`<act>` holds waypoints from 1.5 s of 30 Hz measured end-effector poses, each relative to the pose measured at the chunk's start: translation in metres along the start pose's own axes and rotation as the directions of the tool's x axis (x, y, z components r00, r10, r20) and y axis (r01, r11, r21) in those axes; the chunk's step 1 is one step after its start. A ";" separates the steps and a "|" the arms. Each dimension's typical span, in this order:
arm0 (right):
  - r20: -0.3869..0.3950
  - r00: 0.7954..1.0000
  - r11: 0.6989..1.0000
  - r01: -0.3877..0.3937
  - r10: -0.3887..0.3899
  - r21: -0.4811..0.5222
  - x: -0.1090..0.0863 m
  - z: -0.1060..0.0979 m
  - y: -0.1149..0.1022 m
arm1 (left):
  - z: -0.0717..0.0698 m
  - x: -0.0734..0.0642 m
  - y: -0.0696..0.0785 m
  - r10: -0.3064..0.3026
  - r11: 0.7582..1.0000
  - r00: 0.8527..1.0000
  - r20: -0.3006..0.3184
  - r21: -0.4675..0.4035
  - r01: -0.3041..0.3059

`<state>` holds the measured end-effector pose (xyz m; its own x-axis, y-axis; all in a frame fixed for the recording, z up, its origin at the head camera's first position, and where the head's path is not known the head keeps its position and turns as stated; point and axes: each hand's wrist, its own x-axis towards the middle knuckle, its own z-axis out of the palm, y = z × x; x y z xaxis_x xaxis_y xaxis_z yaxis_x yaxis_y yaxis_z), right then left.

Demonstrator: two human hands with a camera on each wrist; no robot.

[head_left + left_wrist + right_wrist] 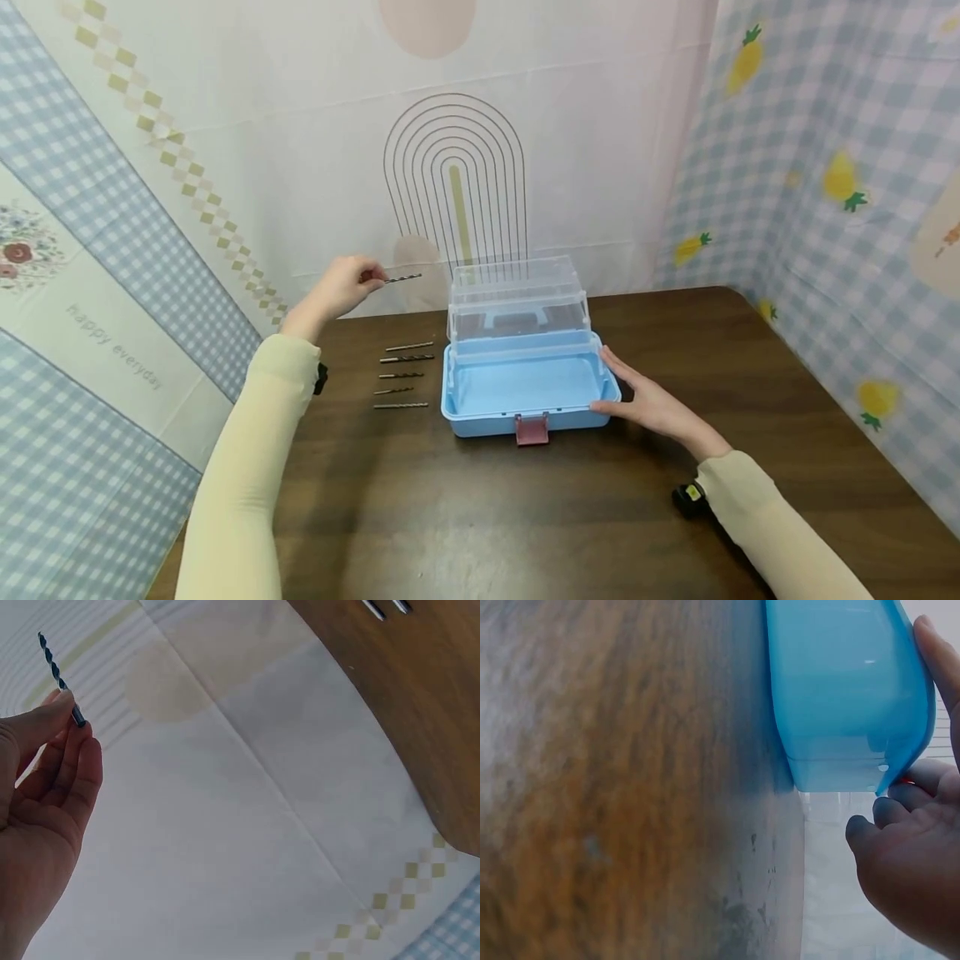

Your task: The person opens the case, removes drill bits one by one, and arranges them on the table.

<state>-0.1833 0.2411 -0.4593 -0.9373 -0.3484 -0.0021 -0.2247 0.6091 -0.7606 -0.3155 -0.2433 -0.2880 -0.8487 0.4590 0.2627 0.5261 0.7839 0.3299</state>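
In the head view, my left hand (347,285) is raised above the table's back left and pinches a dark twist drill bit (403,278) between thumb and fingers. The fluted end of this drill bit (51,660) points away from the hand in the left wrist view. A light blue plastic toolbox (529,423) stands with its clear lid (517,283) raised and its blue inside bare. My right hand (651,407) rests on the toolbox's right side, thumb at the front corner and fingers spread along the rim. The wall of the blue toolbox (847,690) shows beside those fingers.
Several drill bits (401,406) lie in a column left of the toolbox on the brown wooden table (465,517). A mauve latch (532,430) hangs at the toolbox's front. Patterned cloth (315,167) stands behind the table and along both sides.
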 end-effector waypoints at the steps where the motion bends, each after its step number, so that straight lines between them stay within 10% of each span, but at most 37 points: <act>1: 0.000 1.000 1.000 0.002 -0.002 -0.002 0.000 0.000 0.000 | -0.001 -0.003 -0.002 0.005 1.000 1.000 0.001 0.002 -0.005; 24: 0.017 1.000 1.000 -0.008 0.008 -0.005 0.003 -0.001 -0.002 | 0.023 -0.097 -0.009 0.059 0.998 0.998 0.035 0.005 -0.059; 33: 0.018 1.000 1.000 -0.011 0.011 0.007 0.002 -0.002 0.001 | 0.033 -0.110 0.003 0.096 0.995 0.995 0.019 -0.002 -0.096; 45: 0.016 1.000 1.000 -0.003 0.003 0.014 0.004 0.001 0.008 | 0.082 -0.127 0.001 0.166 0.986 0.981 0.099 0.002 -0.167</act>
<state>-0.1884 0.2444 -0.4661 -0.9335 -0.3583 -0.0148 -0.2183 0.6004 -0.7693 -0.2113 -0.2664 -0.3950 -0.7511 0.6216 0.2225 0.6600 0.6972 0.2800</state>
